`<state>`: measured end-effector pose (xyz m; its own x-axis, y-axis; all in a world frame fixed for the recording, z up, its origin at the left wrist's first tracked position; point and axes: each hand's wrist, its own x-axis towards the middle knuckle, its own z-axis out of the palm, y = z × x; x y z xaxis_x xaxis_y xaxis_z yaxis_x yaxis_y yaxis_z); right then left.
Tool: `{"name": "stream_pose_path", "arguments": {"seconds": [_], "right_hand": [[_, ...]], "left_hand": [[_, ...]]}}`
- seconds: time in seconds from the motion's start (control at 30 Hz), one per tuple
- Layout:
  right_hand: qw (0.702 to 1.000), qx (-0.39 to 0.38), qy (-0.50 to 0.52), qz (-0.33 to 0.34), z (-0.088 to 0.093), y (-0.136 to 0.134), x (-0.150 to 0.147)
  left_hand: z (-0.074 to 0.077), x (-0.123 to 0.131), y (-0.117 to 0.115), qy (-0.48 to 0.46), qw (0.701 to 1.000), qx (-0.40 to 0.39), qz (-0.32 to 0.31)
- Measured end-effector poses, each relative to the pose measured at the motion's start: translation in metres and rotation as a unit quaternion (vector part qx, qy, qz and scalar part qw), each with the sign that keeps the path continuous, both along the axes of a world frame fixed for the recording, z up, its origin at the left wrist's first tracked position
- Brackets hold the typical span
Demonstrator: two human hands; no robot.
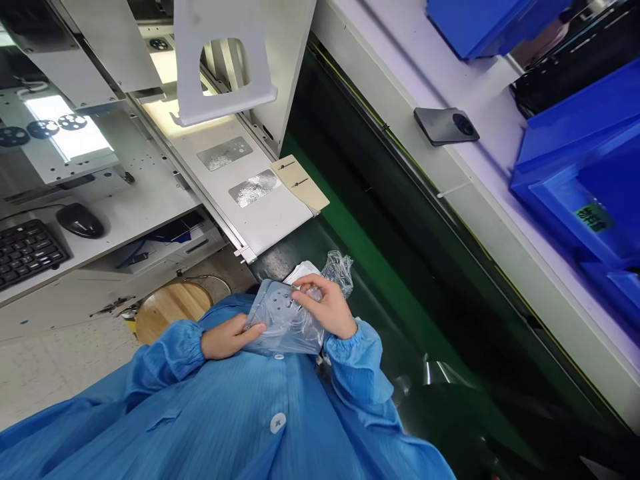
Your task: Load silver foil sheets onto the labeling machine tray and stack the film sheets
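Close to my body I hold a flat grey panel [277, 300] with rounded corners and several small holes near its top, wrapped at least partly in a clear plastic bag [295, 337]. My left hand [233, 337] is closed on the panel's left edge, thumb over the front. At the upper right, my right hand [327, 308] pinches the plastic at the panel's top edge; the exact grip is partly hidden. Behind that hand lie crumpled clear plastic [339, 270] and a white piece [303, 271].
Ahead, a white conveyor belt [280, 220] carries two shiny panels [255, 188] under a machine, with a beige plate [300, 183] at its side. A mouse [80, 220] and keyboard [30, 253] sit left. Right, a bench holds a dark panel [445, 125] and blue bins [580, 173].
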<state>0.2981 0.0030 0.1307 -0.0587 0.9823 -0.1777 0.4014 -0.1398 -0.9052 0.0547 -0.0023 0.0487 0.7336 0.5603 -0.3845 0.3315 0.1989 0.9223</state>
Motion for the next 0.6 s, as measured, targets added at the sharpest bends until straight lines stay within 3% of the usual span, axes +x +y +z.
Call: {"name": "stream_pose_path", "arguments": {"seconds": [0.13, 0.23, 0.33, 0.43, 0.5, 0.57, 0.6], "right_hand": [[0.999, -0.014, -0.044, 0.005, 0.005, 0.008, 0.007], [0.989, 0.033, -0.071, -0.122, -0.008, 0.008, 0.034], [0.963, 0.052, -0.092, -0.250, -0.047, 0.007, 0.074], [0.964, -0.046, -0.138, -0.225, -0.103, 0.007, 0.099], [0.953, -0.114, -0.205, -0.193, -0.131, 0.007, 0.099], [0.933, -0.127, -0.275, -0.197, -0.140, 0.008, 0.089], [0.925, -0.108, -0.299, -0.211, -0.135, 0.009, 0.081]], "left_hand": [[0.008, 0.001, 0.005, -0.058, 0.996, -0.035, -0.065], [0.008, -0.006, 0.010, -0.066, 0.993, -0.069, -0.064], [0.002, -0.017, 0.016, -0.071, 0.986, -0.150, 0.007], [-0.003, -0.027, 0.022, -0.075, 0.968, -0.224, 0.088], [-0.003, -0.031, 0.024, -0.073, 0.963, -0.240, 0.097], [0.000, -0.032, 0.027, -0.070, 0.965, -0.241, 0.077], [0.002, -0.032, 0.028, -0.071, 0.968, -0.234, 0.063]]}}
